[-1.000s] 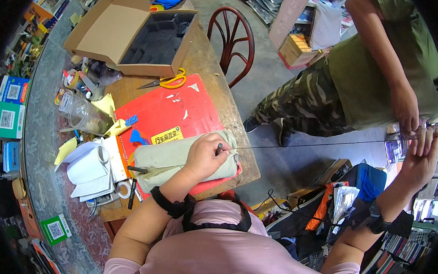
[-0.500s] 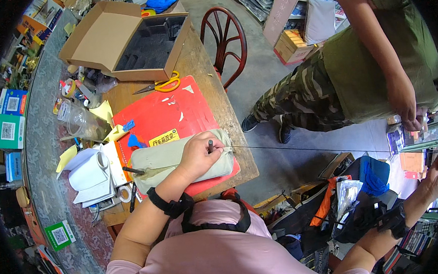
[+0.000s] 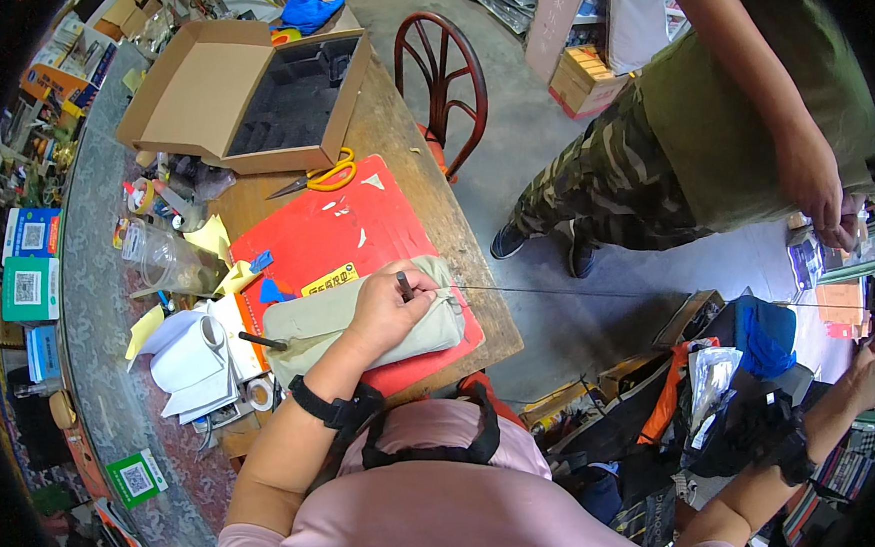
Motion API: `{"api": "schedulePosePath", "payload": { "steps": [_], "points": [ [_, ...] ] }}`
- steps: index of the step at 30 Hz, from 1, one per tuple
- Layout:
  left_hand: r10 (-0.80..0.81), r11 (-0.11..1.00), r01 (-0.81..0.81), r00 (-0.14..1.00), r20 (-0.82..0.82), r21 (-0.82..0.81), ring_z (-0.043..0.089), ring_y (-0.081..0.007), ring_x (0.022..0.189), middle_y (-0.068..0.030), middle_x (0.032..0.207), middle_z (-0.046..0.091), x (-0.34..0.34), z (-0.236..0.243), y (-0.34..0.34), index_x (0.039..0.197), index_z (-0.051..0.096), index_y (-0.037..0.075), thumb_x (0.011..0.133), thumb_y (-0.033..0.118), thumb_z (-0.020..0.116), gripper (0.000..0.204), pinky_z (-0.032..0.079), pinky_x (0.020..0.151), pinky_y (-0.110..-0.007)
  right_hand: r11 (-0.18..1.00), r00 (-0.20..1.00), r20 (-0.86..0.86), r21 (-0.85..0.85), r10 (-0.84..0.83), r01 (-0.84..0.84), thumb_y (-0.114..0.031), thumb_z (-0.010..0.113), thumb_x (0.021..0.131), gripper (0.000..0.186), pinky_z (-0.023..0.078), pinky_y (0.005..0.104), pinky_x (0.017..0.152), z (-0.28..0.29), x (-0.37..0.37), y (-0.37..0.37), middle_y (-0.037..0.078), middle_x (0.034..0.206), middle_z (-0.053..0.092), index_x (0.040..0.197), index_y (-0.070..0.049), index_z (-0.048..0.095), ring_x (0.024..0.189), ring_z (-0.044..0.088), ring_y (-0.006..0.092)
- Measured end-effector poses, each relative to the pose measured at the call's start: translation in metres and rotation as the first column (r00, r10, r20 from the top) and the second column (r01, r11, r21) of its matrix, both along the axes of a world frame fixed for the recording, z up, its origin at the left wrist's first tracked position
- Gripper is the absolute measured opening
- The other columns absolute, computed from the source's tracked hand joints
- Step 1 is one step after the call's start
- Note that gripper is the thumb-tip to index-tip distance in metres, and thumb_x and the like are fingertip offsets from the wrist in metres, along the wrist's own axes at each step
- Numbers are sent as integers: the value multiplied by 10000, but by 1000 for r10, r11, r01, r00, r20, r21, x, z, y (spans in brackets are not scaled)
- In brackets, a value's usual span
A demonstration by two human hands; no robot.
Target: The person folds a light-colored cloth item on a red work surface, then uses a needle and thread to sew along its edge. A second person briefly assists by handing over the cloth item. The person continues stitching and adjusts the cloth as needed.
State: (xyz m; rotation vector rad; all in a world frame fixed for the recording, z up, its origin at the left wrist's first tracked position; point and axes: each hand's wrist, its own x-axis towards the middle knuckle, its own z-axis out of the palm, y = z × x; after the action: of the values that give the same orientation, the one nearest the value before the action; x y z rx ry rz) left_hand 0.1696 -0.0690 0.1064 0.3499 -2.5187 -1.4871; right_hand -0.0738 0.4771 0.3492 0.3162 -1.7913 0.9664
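Observation:
A long, pale grey-green canvas bundle (image 3: pixel 421 337) lies on a red board (image 3: pixel 374 217) at the table's near end. My left hand (image 3: pixel 385 317) rests on the bundle, fingers closed around a short black rod (image 3: pixel 405 286) that sticks up between them. Another dark rod (image 3: pixel 261 341) protrudes from the bundle's left end. From the right end a thin dark cord (image 3: pixel 559 291) stretches taut across to my right hand (image 3: pixel 871 377), held far out at the right rim. Its fingers look closed on the cord, though the picture's dark edge partly cuts them off.
Yellow-handled scissors (image 3: pixel 331 175) and an open cardboard box (image 3: pixel 196 98) with foam lie farther up the table. Papers (image 3: pixel 192 359) and a clear plastic jar (image 3: pixel 166 255) sit left. A red chair (image 3: pixel 447 92), a standing person (image 3: pixel 750 134) and piled bags (image 3: pixel 725 386) surround the right side.
My left hand stays on the bundle, its black rod tilted more to the left. My right hand remains stretched out right, slightly lower in view. The standing person's arm has shifted a little.

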Motion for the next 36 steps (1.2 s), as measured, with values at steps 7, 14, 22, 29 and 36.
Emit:
{"api": "schedulePosePath", "payload": {
  "steps": [7,14,22,29,36],
  "points": [
    [-3,997,-2,998,68,81,530,-176,727,-62,742,553,-4,3,-2,778,640,8,737,63,633,68,405,672,-289,368,580,-151,639,-801,675,-44,498,882,243,534,331,672,-29,13,24,138,982,641,1104,-36,597,847,646,231],
    [-5,1000,5,999,43,6,531,-167,676,-55,725,546,-3,2,-2,789,653,22,735,46,643,60,420,614,-280,782,230,807,-389,545,-487,-83,645,829,135,492,256,727,-183,104,-250,20,953,654,959,-59,672,820,598,109],
    [-8,999,8,1000,11,43,536,-147,677,-47,741,554,-1,4,0,801,662,32,723,41,654,79,426,609,-269,531,-121,773,-532,623,-660,-73,689,778,200,316,222,503,-271,177,-366,-61,622,368,972,-49,645,557,348,48],
    [1,998,-3,1000,26,68,544,-126,666,-42,749,553,0,3,1,815,668,30,727,52,672,91,441,606,-255,456,158,758,-200,633,-867,-122,649,810,153,363,229,505,-289,161,-375,-22,616,494,929,-29,622,565,460,55],
    [18,997,-19,1000,12,79,536,-127,679,-37,779,547,4,6,-6,831,659,34,741,82,708,114,442,628,-253,453,-661,473,-864,583,-218,-98,611,846,95,444,254,482,-259,143,-348,-1,663,578,820,-7,613,502,477,68]
  ]
}}
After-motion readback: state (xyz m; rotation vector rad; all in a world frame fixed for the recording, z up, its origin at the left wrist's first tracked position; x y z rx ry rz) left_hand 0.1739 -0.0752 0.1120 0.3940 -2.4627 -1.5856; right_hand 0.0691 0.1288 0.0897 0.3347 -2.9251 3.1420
